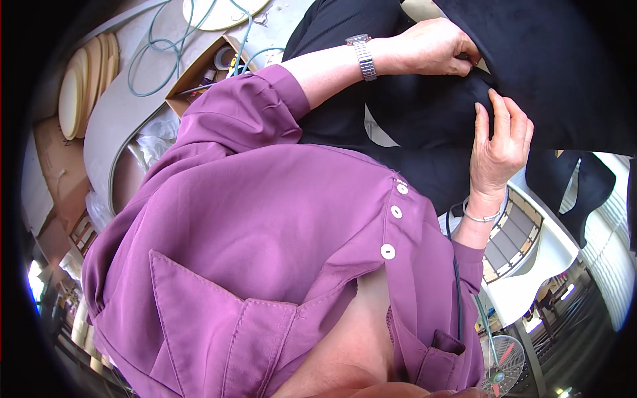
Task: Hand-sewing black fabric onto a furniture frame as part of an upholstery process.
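Black fabric covers the upper right of the head view, with curved cut edges and gaps that show pale surface beneath. My left hand, a metal-banded watch on its wrist, is closed at an edge of this fabric. Its thumb and index finger pinch the cloth there; the other fingertips are partly hidden. Just to the right and nearer, my right hand rests its fingertips against the black fabric, fingers extended and slightly apart. A thin bracelet circles the right wrist.
An open cardboard box with rolls and small items lies on the left. Green hose or cord loops around it. Round pale discs stack at the far left. A white chair and a fan stand at the lower right.
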Demonstrator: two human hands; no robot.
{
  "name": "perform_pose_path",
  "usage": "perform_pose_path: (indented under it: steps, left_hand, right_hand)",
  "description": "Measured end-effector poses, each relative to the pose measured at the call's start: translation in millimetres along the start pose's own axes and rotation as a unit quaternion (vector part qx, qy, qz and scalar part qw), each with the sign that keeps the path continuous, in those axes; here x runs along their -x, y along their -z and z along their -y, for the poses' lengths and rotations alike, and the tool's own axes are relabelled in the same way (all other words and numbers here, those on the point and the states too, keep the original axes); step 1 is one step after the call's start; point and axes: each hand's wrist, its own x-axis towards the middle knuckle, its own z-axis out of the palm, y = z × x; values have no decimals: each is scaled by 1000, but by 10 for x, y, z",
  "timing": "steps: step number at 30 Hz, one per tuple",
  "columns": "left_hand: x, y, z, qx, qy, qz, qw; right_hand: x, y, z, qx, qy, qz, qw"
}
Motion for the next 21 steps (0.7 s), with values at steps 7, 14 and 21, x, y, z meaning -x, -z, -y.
perform_pose_path:
  steps: [7,14,21]
  left_hand:
    - [-10,-55,-32,3,-11,-13,1000]
    - [64,-88,-194,9,-11,-36,999]
    - [67,-166,-252,11,-20,-45,999]
  right_hand:
    - [-42,-11,-19,-5,-15,37,999]
    - [-61,-5,-92,-38,3,-12,999]
    - [-142,128,-56,50,22,98,994]
